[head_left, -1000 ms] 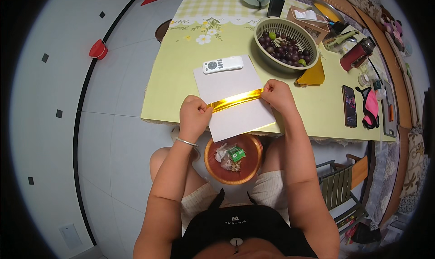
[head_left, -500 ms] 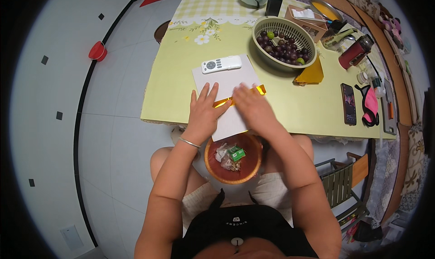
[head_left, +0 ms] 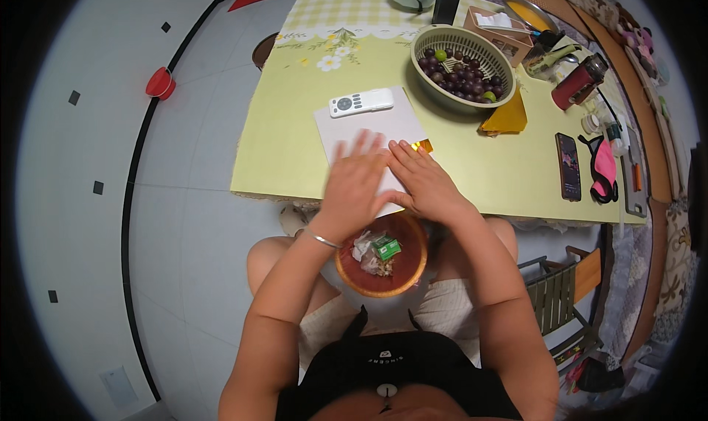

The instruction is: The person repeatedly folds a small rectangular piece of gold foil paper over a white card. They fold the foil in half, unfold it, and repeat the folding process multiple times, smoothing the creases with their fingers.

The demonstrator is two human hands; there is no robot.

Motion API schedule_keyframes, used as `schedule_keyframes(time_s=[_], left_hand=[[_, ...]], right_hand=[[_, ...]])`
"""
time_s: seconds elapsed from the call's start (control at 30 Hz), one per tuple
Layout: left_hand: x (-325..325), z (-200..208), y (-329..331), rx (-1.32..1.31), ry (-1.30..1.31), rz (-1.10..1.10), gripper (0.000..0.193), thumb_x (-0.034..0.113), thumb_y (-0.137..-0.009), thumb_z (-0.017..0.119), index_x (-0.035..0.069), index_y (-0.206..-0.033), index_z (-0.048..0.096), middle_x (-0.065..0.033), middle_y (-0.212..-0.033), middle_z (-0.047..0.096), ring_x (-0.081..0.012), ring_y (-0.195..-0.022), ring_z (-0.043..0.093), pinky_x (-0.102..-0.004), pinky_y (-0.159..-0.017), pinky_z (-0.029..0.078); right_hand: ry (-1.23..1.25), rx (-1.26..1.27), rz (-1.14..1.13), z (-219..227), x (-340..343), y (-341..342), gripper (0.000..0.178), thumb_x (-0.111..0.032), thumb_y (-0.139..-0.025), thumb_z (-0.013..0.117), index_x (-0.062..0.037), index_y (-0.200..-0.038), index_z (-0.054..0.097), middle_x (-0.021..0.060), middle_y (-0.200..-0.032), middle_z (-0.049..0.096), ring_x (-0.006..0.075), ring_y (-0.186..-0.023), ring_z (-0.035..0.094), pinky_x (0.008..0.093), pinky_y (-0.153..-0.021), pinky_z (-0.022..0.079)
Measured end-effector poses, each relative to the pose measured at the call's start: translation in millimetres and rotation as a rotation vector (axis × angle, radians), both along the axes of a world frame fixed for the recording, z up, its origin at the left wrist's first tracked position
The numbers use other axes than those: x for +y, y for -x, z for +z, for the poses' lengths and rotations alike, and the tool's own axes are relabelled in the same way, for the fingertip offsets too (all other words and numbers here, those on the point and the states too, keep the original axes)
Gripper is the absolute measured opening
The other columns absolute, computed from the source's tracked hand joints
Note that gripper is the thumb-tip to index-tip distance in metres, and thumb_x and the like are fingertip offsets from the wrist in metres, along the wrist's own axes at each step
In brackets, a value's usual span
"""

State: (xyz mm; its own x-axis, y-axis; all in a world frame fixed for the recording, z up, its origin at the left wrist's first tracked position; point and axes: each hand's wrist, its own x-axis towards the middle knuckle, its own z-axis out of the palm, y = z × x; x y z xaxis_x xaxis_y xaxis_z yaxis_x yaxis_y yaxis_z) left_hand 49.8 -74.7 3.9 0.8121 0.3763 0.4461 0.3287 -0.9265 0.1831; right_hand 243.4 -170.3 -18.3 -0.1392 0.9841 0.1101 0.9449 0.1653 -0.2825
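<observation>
My left hand [head_left: 355, 181] lies over a white sheet [head_left: 410, 113] at the table's near edge, its outstretched fingers blurred by motion. Flat beside it is my right hand [head_left: 430, 183], fingers straight and tips almost meeting the left fingers. Beyond the right fingertips peeks the end of a shiny gold foil strip [head_left: 422, 146]; both hands cover the rest. A white remote control [head_left: 361, 102] rests across the far part of the sheet.
A colander [head_left: 463, 108] of dark grapes and folded gold paper [head_left: 506, 117] lie right of the sheet. Farther right are a phone [head_left: 568, 166], a pink-and-black eye mask [head_left: 604, 169] and a red flask [head_left: 580, 83]. A waste bin [head_left: 345, 273] stands between my knees.
My left hand has slid right across the sheet, over the gold strip. My right hand has shifted slightly right and nearer, and now lies still. Less of the strip shows.
</observation>
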Motion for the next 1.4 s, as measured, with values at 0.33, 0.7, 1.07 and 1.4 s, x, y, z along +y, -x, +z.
schedule_keyframes(time_s=[0.33, 0.7, 1.07, 1.4], left_hand=[[-29, -27, 1, 0.261, 0.106, 0.211, 0.122, 0.073, -0.079, 0.068, -0.02, -0.148, 0.031, -0.0429, -0.156, 0.027, -0.0538, -0.149, 0.025, -0.0607, -0.122, 0.02], [0, -22, 31, -0.002, -0.024, 0.237, 0.049, 0.032, -0.08, 0.078, -0.002, -0.115, 0.07, -0.0225, -0.122, 0.065, -0.0436, -0.125, 0.055, -0.0565, -0.108, 0.041], [12, 5, 32, -0.038, -0.013, 0.234, 0.014, 0.007, -0.072, 0.076, 0.003, -0.084, 0.071, -0.0157, -0.113, 0.064, -0.0411, -0.13, 0.052, -0.0633, -0.113, 0.034], [31, -5, 32, 0.029, -0.1, 0.167, 0.002, 0.005, -0.078, 0.071, 0.004, -0.078, 0.07, -0.0151, -0.135, 0.064, -0.0423, -0.142, 0.046, -0.0701, -0.114, 0.029]], right_hand=[[0.028, -0.018, -0.045, 4, -4, -3, 0.086, -0.056, -0.097, 0.057, -0.0009, -0.159, 0.031, 0.0172, -0.168, 0.027, 0.0308, -0.157, 0.022, 0.0461, -0.127, 0.018], [0.088, -0.026, -0.158, 7, -8, -21, 0.087, -0.057, -0.098, 0.056, -0.0006, -0.16, 0.028, 0.018, -0.168, 0.025, 0.0292, -0.157, 0.021, 0.0471, -0.127, 0.018], [0.054, -0.064, -0.25, 12, -3, -30, 0.093, -0.055, -0.094, 0.063, 0.0044, -0.157, 0.03, 0.0224, -0.166, 0.028, 0.0362, -0.156, 0.021, 0.0528, -0.127, 0.015], [-0.259, 0.026, -0.06, 9, 16, -11, 0.065, -0.027, -0.087, 0.075, -0.0026, -0.143, 0.053, 0.0164, -0.154, 0.048, 0.034, -0.148, 0.037, 0.0543, -0.125, 0.023]])
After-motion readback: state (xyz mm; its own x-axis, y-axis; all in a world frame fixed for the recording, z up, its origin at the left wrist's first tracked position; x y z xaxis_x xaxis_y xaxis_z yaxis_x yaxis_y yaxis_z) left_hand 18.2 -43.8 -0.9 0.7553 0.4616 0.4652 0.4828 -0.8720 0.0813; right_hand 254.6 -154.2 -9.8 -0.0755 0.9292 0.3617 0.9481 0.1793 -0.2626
